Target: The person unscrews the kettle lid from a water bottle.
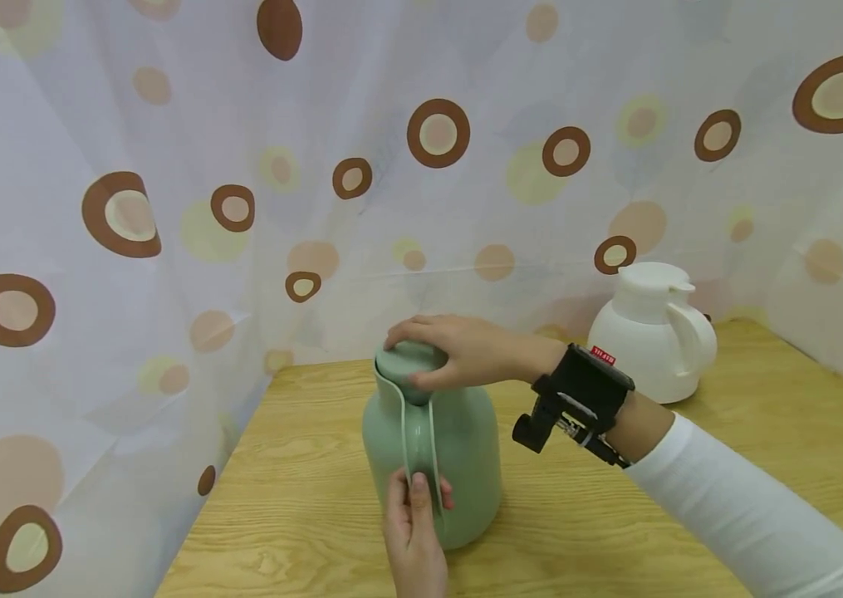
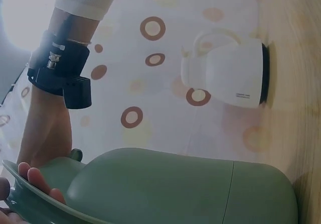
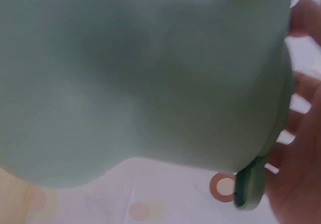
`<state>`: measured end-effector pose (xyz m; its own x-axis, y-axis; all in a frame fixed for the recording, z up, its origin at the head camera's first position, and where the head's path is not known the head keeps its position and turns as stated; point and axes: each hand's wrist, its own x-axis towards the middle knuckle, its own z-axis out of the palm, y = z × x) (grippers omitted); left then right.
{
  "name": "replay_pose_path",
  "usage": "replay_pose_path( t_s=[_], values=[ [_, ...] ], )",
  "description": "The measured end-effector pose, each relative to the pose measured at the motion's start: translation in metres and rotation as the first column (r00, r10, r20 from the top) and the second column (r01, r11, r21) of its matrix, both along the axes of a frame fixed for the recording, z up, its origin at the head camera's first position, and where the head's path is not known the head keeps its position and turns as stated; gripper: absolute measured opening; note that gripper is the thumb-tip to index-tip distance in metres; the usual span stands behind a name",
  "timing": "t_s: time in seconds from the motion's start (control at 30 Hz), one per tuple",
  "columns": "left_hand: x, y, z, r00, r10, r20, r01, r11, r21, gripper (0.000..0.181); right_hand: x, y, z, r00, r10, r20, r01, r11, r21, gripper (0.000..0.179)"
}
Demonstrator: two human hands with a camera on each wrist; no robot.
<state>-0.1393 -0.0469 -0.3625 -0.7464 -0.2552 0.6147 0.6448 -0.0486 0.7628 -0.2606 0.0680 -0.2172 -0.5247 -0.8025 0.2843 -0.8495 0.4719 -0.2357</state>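
Observation:
A green thermos jug [image 1: 469, 465] stands upright on the table, its handle facing me in the head view. My left hand [image 1: 414, 536] grips the lower part of the handle [image 1: 419, 440], thumb on the near side and fingertips showing past the far edge. On top, my right hand [image 1: 466, 345] holds the round green lid [image 1: 408, 359], with fingers across it and thumb on the near side. In the left wrist view the jug [image 2: 165, 184] appears sideways, partly cut off. The right wrist view has the jug [image 3: 125, 83] filling most of it, with fingers [image 3: 296, 121] along the lid's edge.
A white jug [image 1: 645, 340] with a handle stands behind and right on the wooden table [image 1: 301, 465]. A hanging cloth with brown and beige circles [image 1: 361, 100] encloses the back and sides. A black wrist camera [image 1: 581, 403] is strapped to the right wrist.

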Motion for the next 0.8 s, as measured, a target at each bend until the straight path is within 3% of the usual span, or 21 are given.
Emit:
replay_pose_path(
  t_s=[0.1,0.2,0.33,0.47,0.57,0.8],
  values=[
    [-0.001,0.0,0.0,1.0,-0.007,-0.019,0.007,1.0,-0.002,0.018,-0.005,0.001,-0.003,0.999,0.041,-0.021,-0.041,0.999,-0.033,0.04],
    [-0.001,0.0,-0.001,0.999,-0.011,-0.031,0.011,1.0,-0.001,0.018,-0.003,-0.002,-0.005,0.991,0.0,-0.137,-0.007,0.999,-0.051,0.038],
    [-0.001,0.0,-0.001,0.999,-0.01,-0.038,0.01,1.0,0.0,0.018,0.004,-0.007,-0.008,0.934,-0.118,-0.336,0.087,0.99,-0.106,0.04],
    [-0.001,0.0,-0.001,1.0,-0.01,-0.027,0.01,1.0,0.001,0.018,0.008,-0.008,-0.011,0.886,-0.164,-0.433,0.117,0.984,-0.132,0.038],
    [-0.001,0.0,-0.001,1.0,-0.012,-0.008,0.012,1.0,0.0,0.019,0.008,-0.006,-0.013,0.88,-0.154,-0.449,0.105,0.986,-0.132,0.036],
    [0.0,0.0,0.0,1.0,-0.017,0.016,0.018,1.0,0.0,0.02,0.005,-0.003,-0.014,0.896,-0.118,-0.428,0.067,0.989,-0.132,0.037]
  ],
)
